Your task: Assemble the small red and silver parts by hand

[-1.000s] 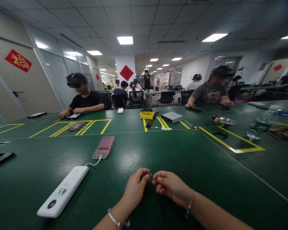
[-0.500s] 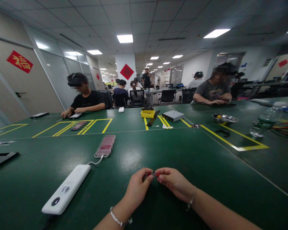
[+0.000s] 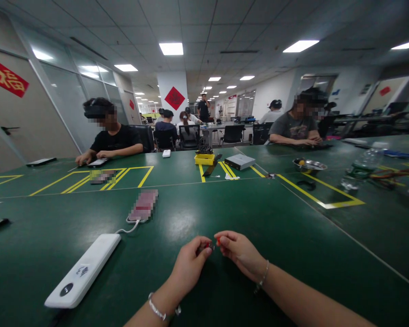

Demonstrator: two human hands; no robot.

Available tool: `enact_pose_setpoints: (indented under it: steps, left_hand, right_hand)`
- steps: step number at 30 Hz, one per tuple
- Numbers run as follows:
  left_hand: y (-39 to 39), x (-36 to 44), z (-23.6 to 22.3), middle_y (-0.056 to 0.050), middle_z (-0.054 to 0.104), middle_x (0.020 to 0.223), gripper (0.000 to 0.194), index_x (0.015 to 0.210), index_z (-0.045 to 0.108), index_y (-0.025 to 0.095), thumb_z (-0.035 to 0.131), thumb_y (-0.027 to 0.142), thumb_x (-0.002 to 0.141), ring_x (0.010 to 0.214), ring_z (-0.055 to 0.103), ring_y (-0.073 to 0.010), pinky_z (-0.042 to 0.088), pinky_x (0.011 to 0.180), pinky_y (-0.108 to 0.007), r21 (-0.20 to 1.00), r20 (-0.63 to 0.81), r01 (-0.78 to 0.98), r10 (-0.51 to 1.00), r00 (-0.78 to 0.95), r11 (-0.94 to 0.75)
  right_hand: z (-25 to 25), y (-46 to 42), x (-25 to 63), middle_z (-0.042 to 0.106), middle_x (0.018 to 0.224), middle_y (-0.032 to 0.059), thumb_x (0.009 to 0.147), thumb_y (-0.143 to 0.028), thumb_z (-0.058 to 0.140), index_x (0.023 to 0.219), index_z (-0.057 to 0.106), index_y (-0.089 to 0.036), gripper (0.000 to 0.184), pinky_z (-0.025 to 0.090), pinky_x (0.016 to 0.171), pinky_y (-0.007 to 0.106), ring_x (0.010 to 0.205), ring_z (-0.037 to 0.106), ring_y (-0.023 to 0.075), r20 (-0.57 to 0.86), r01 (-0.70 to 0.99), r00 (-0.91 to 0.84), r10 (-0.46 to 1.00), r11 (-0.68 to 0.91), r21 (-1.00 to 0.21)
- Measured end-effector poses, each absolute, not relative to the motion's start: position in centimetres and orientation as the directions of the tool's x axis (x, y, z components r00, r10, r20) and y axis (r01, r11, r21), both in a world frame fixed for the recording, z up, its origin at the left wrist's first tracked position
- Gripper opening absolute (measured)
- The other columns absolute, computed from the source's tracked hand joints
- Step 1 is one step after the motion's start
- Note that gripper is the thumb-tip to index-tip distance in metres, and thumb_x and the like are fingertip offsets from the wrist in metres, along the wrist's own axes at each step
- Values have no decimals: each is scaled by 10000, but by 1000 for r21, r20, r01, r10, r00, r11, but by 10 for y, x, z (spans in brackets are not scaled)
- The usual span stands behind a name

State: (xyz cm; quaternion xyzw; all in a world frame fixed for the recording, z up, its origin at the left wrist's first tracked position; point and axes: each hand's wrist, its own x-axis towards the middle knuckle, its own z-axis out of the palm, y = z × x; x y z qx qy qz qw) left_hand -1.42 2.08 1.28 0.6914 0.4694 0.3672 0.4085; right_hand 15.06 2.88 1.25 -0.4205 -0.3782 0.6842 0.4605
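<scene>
Low over the green table (image 3: 276,254), my two hands meet almost fingertip to fingertip. My left hand (image 3: 190,262) is closed, pinching a small red and metallic piece (image 3: 209,245) between thumb and forefinger; most of it is hidden by the fingers. Between the thumb and fingers of my right hand (image 3: 240,252) is a small red piece (image 3: 218,241), its kind too small to make out. A narrow gap separates the two pieces. To the left lies a white power bank (image 3: 88,268), joined by a short white cable to a phone (image 3: 143,205).
Farther across stand a yellow tray (image 3: 204,160) with black cables, a grey box (image 3: 239,161), a metal bowl (image 3: 309,166) and a plastic bottle (image 3: 363,165). Yellow tape (image 3: 344,204) marks the tabletop. Two people in headsets sit at the far side.
My hands have drawn slightly apart at the fingertips, so the red piece in my right hand shows more clearly. The view has turned a little to the right.
</scene>
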Motion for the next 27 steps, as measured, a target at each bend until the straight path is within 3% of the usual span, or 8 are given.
enact_pose_setpoints:
  steps: [6,10,20,27]
  left_hand:
    - [19,-11,15,11,596,711,133,823,578,184,500,251,739,650,524,-133,397,609,-231,936,82,298,941,329,-186]
    - [18,-8,17,18,584,678,133,805,586,181,517,261,725,630,517,-129,394,591,-226,937,73,307,955,287,-164]
    - [22,-8,15,-23,622,737,160,808,583,153,532,281,725,681,551,-145,412,637,-249,986,31,152,970,243,-70]
    - [21,-6,15,-4,609,715,175,845,591,166,532,284,729,640,531,-127,400,600,-234,985,27,160,969,245,-68]
  right_hand:
    - [11,28,148,574,696,-8,545,-240,721,724,565,-142,256,402,633,224,620,517,74,-144,-391,-248,958,-235,-890]
    - [5,28,143,602,705,2,527,-198,724,712,595,-141,232,414,688,245,674,543,99,-84,-344,-224,971,-160,-925]
    - [7,24,138,643,903,61,645,-340,638,881,661,-158,299,414,814,314,838,570,161,-58,-139,-143,988,-79,-987]
    - [4,26,138,650,840,70,613,-329,663,827,666,-135,288,421,797,312,800,577,163,-69,-151,-65,996,-78,-985]
